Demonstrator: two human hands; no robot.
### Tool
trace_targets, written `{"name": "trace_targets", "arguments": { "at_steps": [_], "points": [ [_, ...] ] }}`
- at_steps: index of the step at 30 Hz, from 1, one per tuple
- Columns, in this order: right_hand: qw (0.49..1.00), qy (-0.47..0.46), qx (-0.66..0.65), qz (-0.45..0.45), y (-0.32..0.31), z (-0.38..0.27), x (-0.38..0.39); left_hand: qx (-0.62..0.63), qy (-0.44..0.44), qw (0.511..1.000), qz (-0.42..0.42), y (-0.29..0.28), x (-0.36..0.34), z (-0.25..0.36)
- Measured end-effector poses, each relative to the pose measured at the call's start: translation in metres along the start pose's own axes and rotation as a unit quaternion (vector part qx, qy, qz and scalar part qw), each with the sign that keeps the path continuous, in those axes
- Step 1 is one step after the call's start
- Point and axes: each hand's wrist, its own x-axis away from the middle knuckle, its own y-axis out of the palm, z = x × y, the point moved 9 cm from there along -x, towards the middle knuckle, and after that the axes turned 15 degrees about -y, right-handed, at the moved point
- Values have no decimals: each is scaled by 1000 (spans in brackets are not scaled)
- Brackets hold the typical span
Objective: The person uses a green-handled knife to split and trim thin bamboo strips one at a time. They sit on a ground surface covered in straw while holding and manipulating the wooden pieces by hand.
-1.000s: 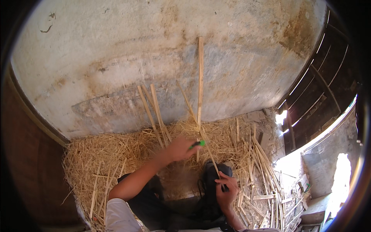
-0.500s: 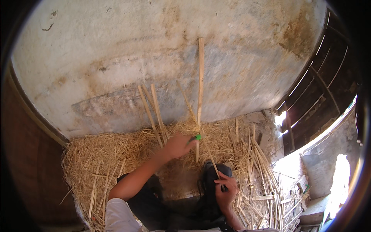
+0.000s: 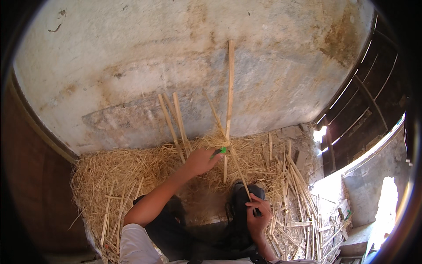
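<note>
Left hand (image 3: 200, 162) is reaching forward over the straw pile (image 3: 132, 171), fingers closed on a small green-handled tool (image 3: 218, 152) poking out at its right, up against a thin bamboo strip (image 3: 228, 145). Right hand (image 3: 257, 215) is sitting low near the dark shoe (image 3: 241, 198), clamped on that strip's lower end; the strip is slanting up-left from it toward the wall (image 3: 198, 66). A long upright slat (image 3: 230, 92) is leaning on the wall just behind the tool. Loose split sticks (image 3: 299, 193) are lying right of the right hand.
</note>
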Motion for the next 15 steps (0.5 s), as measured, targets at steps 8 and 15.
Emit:
{"name": "trace_targets", "arguments": {
  "at_steps": [8,15],
  "points": [
    [1000,13,6,1,-2,-1,-2,4,114,992,-53,21,35,42],
    [1000,15,3,-1,0,2,1,-39,-4,999,8,0,-7,-7]
  ]
}}
